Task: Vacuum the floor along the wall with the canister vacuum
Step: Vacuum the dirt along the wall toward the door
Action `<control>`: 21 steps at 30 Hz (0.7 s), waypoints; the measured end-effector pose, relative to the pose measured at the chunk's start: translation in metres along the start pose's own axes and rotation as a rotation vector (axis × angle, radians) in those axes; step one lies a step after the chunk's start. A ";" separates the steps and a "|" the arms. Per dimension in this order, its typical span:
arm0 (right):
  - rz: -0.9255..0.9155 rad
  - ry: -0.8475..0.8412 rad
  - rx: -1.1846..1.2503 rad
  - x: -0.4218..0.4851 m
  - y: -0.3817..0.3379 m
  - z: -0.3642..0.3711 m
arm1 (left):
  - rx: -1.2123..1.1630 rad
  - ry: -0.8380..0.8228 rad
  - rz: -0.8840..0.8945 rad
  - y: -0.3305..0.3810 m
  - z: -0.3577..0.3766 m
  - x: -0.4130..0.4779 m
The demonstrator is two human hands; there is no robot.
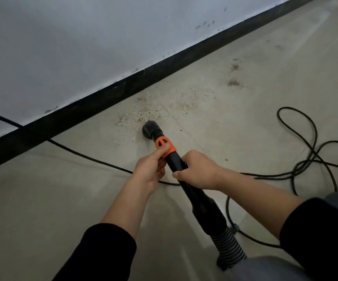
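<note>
Your left hand (151, 168) pinches the vacuum wand (176, 165) at its orange collar (164, 146), and your right hand (197, 171) wraps round the tube just behind. The nozzle (151, 129) rests on the floor (62, 199) among scattered debris (143, 113), near the black baseboard (123, 90), with the ribbed hose (228, 243) trailing back toward you.

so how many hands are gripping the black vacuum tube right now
2. The left hand grips the black plastic vacuum tube at its orange collar; the right hand holds the tube just behind it, nearer the ribbed hose.
</note>
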State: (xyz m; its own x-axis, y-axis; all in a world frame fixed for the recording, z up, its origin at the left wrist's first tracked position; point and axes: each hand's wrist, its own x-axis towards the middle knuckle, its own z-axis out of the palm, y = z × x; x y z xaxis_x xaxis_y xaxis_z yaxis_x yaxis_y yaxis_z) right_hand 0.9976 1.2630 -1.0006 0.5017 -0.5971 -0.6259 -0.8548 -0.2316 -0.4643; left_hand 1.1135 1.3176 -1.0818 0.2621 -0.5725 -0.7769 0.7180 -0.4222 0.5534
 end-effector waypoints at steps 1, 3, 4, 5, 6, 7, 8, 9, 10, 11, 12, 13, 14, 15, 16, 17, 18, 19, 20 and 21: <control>-0.002 -0.027 -0.045 0.001 -0.007 0.000 | -0.008 -0.001 -0.005 0.000 -0.006 0.002; -0.007 -0.069 -0.133 0.001 -0.020 0.000 | -0.033 -0.003 -0.010 -0.001 -0.016 0.003; -0.010 -0.085 -0.169 0.002 -0.025 0.002 | -0.040 -0.002 -0.012 -0.002 -0.020 0.003; -0.010 -0.103 -0.198 0.001 -0.030 0.004 | -0.041 0.003 -0.019 -0.002 -0.024 0.001; -0.007 -0.120 -0.221 0.000 -0.035 0.007 | -0.040 0.013 -0.027 -0.002 -0.028 0.000; -0.005 -0.134 -0.239 0.000 -0.040 0.010 | -0.038 0.026 -0.031 -0.001 -0.033 -0.002; -0.004 -0.143 -0.253 -0.001 -0.044 0.014 | -0.035 0.042 -0.033 0.001 -0.038 -0.004; -0.005 -0.148 -0.262 0.000 -0.048 0.017 | -0.029 0.053 -0.033 0.004 -0.042 -0.006; -0.005 -0.150 -0.266 0.000 -0.052 0.019 | -0.023 0.060 -0.033 0.006 -0.045 -0.007; -0.004 -0.151 -0.267 0.002 -0.056 0.021 | -0.020 0.067 -0.031 0.008 -0.049 -0.008; -0.003 -0.151 -0.271 0.003 -0.059 0.023 | -0.026 0.073 -0.028 0.009 -0.051 -0.008; -0.002 -0.149 -0.279 0.004 -0.061 0.025 | -0.036 0.078 -0.027 0.010 -0.053 -0.008; 0.001 -0.146 -0.289 0.006 -0.064 0.027 | -0.047 0.083 -0.028 0.012 -0.054 -0.009; 0.006 -0.142 -0.296 0.006 -0.066 0.029 | -0.056 0.091 -0.028 0.013 -0.055 -0.011; 0.010 -0.141 -0.299 0.007 -0.067 0.031 | -0.063 0.099 -0.028 0.013 -0.055 -0.012; 0.014 -0.141 -0.298 0.007 -0.068 0.032 | -0.067 0.105 -0.028 0.014 -0.056 -0.012; 0.017 -0.142 -0.297 0.008 -0.068 0.032 | -0.070 0.111 -0.028 0.015 -0.056 -0.013; 0.019 -0.142 -0.294 0.008 -0.069 0.033 | -0.076 0.117 -0.027 0.015 -0.056 -0.013; 0.019 -0.141 -0.287 0.009 -0.069 0.033 | -0.082 0.123 -0.024 0.016 -0.056 -0.014; 0.017 -0.139 -0.280 0.009 -0.069 0.033 | -0.088 0.130 -0.020 0.016 -0.055 -0.014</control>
State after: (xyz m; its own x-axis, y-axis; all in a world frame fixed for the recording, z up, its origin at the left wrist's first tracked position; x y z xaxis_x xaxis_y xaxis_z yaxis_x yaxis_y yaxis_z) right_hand 1.0657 1.2989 -0.9946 0.4842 -0.4959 -0.7209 -0.8564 -0.4372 -0.2745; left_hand 1.1567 1.3575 -1.0787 0.3242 -0.4659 -0.8233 0.7763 -0.3663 0.5130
